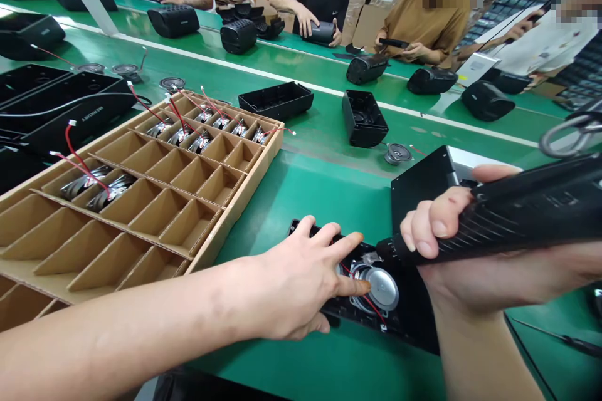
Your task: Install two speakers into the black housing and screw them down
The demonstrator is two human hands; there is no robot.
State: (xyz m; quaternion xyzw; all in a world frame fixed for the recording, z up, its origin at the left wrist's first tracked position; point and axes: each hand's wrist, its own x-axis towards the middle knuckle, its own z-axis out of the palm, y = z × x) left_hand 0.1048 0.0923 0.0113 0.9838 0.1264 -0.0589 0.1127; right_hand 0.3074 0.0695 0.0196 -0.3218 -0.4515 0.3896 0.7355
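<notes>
My left hand (305, 269) lies with spread fingers over a black speaker housing (409, 319) on the green table, one fingertip against a round silver driver (382, 288) set in it. Red wires cross the housing beside the driver. Wrapped round a black electric screwdriver (531, 207), my right hand (451, 244) is to the right of the left one. The tool's tip points down-left at the housing, near the driver; the bit itself cannot be made out.
A divided cardboard box (207, 250) with several drivers stands at left. Beyond are open black housings (275, 100), a loose driver (397, 153) and a black box (418, 188). A thin screwdriver (580, 344) lies at right. Several people work across the green conveyor (310, 69).
</notes>
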